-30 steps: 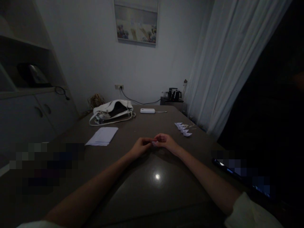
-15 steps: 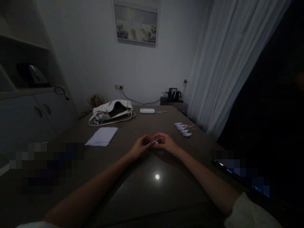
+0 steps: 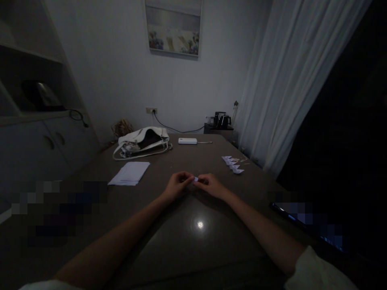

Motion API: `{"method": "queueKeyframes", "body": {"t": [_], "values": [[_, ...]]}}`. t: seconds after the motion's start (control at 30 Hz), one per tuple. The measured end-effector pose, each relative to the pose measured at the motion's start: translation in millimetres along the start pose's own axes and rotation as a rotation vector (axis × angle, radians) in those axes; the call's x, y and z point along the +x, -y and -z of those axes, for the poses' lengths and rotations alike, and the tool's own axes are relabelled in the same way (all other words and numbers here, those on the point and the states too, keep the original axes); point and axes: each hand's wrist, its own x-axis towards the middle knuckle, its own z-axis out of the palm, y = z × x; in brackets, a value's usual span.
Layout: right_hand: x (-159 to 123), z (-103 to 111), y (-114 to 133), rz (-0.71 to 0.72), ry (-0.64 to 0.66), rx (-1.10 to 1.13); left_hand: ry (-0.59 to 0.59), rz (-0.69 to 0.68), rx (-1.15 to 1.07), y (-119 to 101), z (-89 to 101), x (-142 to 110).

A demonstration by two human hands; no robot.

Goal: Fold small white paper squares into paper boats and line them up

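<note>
Between my two hands, above the middle of the dark table, is a small piece of folded white paper. My left hand pinches it from the left, thumb against fingers. From the right, my right hand pinches its other side. Most of the paper is hidden by the fingertips, so its folded shape cannot be made out. To the right of my hands lies a row of several folded white paper pieces with pointed corners. A stack of white paper sheets lies to the left.
A white handbag sits at the table's back left. Beside it lies a white power bank with a short cable. Small thin scraps lie by the folded pieces. A dark flat device rests along the right edge.
My hands have shifted slightly; the right fingers, raised and curved over the paper before, are now lower and closed at its side. More of the paper shows between the fingertips.
</note>
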Motion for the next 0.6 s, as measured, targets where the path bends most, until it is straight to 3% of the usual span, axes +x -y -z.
{"method": "queueKeyframes", "body": {"t": [0.2,0.4,0.6], "values": [[1.6,1.2,-1.4,0.0,0.042,0.089,-0.017,-0.008,0.003,-3.0,-1.6,-1.1],[1.4,2.9,-4.5,-0.011,0.08,0.137,0.107,-0.027,0.045,-5.6,-3.0,-3.3],[0.0,0.5,-1.7,-0.027,0.077,0.122,0.101,-0.049,0.005,-6.1,-2.6,-3.1]]}}
